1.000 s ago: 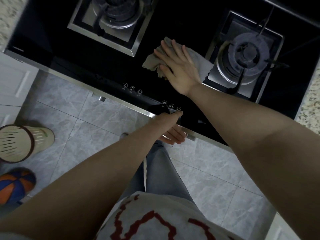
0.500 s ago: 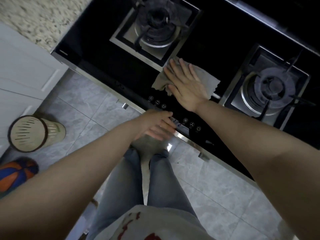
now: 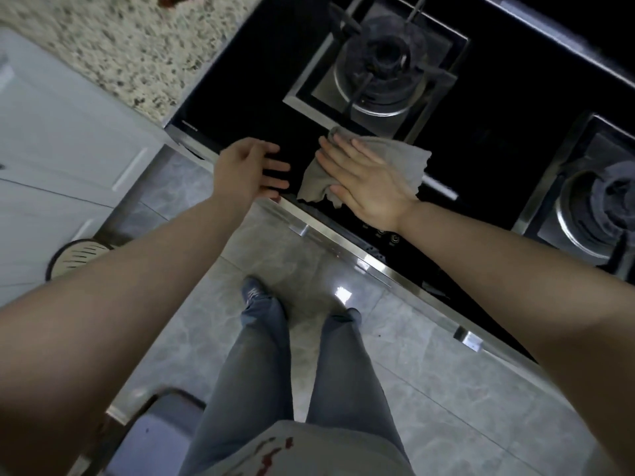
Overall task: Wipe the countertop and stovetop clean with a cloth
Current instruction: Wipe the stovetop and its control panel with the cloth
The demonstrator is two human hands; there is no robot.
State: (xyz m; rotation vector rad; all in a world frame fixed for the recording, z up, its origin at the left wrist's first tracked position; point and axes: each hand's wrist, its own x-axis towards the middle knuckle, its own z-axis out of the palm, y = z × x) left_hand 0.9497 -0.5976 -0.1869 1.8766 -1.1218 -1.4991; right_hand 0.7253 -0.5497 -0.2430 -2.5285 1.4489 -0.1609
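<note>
Grey cloth (image 3: 395, 163): centre of frame, spread on the black glass stovetop (image 3: 247, 97) just below the upper burner (image 3: 378, 70). Judged light, limp and bunch-prone, so best driven by flat palm pressure rather than a pinch. Right hand (image 3: 364, 182) presses it, fingers straight and together. Left hand (image 3: 249, 168), just left of the cloth, fingers loosely spread, holds nothing. Speckled counter (image 3: 113, 46) at upper left.

Single head-worn view, steeply downward, close over stovetop (image 3: 261, 80) edge and floor (image 3: 429, 389).
</note>
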